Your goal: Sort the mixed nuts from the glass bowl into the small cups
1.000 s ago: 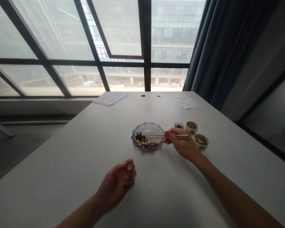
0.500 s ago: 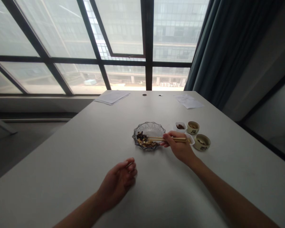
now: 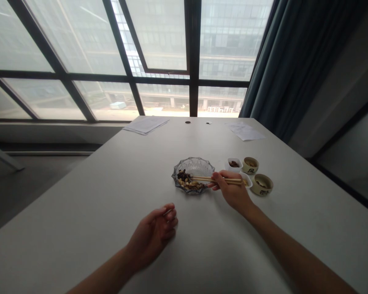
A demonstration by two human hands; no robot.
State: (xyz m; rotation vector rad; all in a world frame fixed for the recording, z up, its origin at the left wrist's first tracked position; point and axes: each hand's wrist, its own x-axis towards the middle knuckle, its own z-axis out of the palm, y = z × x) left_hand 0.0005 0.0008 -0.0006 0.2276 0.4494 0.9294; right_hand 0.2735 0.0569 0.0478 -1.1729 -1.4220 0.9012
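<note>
White table (image 3: 92,212), set before a black-framed window (image 3: 162,36) with a blue-grey curtain (image 3: 272,61) at its right; one faceted clear glass bowl (image 3: 200,164), near the middle of the tabletop, its dark pieces (image 3: 183,176) heaped at the left and its paler, yellowish pieces (image 3: 191,186) along the near side; one pair of wooden chopsticks (image 3: 204,178), lying nearly level, tips inside the bowl beside the dark heap, though from where I stand I cannot tell whether they touch it; one right hand (image 3: 231,190), closed around the chopsticks, at the bowl's right edge; one left hand (image 3: 156,230), nearer the person, well apart from the bowl, fingers loosely curled, nothing visible in its grasp; one white tub (image 3: 234,170), beyond the right hand, with dark brown contents; a second white tub (image 3: 249,179), partly hidden by that hand, with something yellowish inside; two pale cups, the farther (image 3: 250,169) and the nearer (image 3: 258,191), each with dark lettering; a stack of papers (image 3: 145,125) at the far left; loose sheets (image 3: 247,131) at the far right.
</note>
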